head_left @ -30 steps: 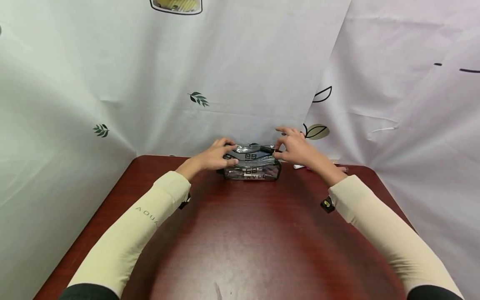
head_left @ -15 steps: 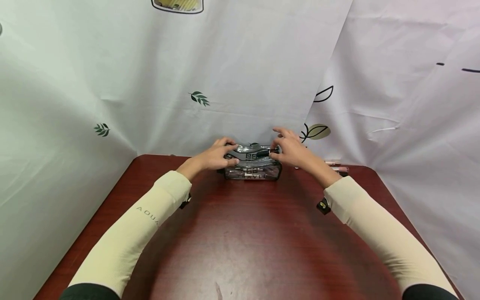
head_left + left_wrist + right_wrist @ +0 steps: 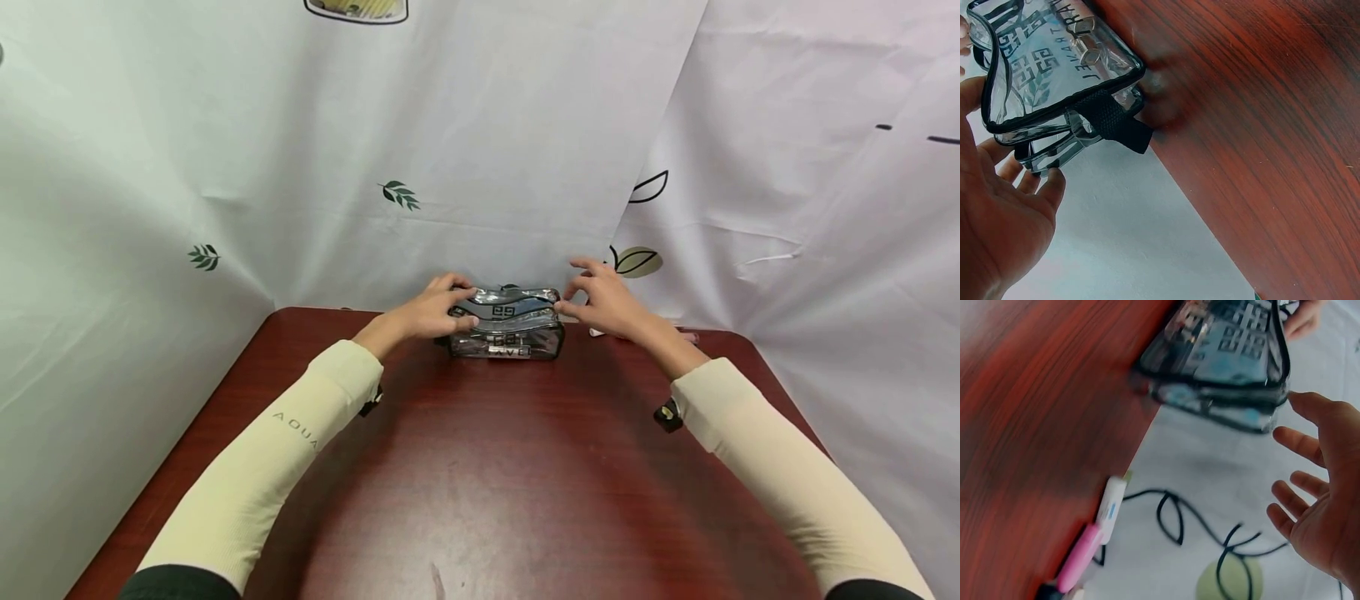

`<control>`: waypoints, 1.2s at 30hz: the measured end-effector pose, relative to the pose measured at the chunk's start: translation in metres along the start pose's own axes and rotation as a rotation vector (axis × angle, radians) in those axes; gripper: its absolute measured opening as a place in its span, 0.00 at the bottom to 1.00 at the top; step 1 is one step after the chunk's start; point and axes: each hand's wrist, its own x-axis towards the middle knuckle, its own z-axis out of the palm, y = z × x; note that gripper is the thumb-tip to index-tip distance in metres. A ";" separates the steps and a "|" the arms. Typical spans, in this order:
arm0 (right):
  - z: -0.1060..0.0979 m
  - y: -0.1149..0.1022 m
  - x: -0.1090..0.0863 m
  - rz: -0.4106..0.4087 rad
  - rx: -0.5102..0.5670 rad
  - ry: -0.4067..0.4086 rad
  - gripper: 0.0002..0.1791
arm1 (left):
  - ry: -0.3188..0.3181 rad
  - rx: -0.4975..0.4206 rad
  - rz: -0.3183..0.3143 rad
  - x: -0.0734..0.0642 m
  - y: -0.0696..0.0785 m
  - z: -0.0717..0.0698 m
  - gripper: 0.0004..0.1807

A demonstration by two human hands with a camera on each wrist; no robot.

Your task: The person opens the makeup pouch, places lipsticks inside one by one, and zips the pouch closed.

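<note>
A clear zip pouch [image 3: 504, 346] with black piping and dark lettering stands at the table's back edge, its top parted. My left hand [image 3: 423, 313] holds the rim at the left end, thumb in front and fingers behind. In the left wrist view a black fabric tab [image 3: 1110, 122] sticks out from that end, and small shiny contents [image 3: 1087, 49] show through the plastic. At the right end is my right hand [image 3: 609, 302], fingers spread and holding nothing. The right wrist view puts its thumb tip right at the pouch's corner.
Right of the pouch, along the back table edge, lie a white tube [image 3: 1110, 509] and a pink tube [image 3: 1080, 557], partly behind my right forearm in the head view. A white printed cloth [image 3: 510, 167] hangs right behind the reddish-brown table [image 3: 480, 467].
My right hand moved a dark slim item left over the pouch's opening, let go of it, and drew back right. The left hand stays on the rim.
</note>
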 end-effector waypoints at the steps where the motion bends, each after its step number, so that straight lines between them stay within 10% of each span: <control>1: -0.001 0.005 -0.002 0.004 0.000 0.005 0.14 | -0.005 -0.002 -0.021 -0.004 0.011 -0.004 0.50; 13: 0.026 0.142 -0.034 0.080 -0.048 0.033 0.16 | -0.024 0.015 -0.048 -0.022 0.048 -0.018 0.44; 29: -0.011 0.140 -0.091 0.308 -0.224 -0.188 0.13 | -0.021 0.020 -0.056 -0.024 0.050 -0.019 0.44; 36: -0.011 0.149 -0.102 0.314 -0.281 -0.230 0.11 | -0.007 0.021 -0.023 0.014 -0.018 0.009 0.51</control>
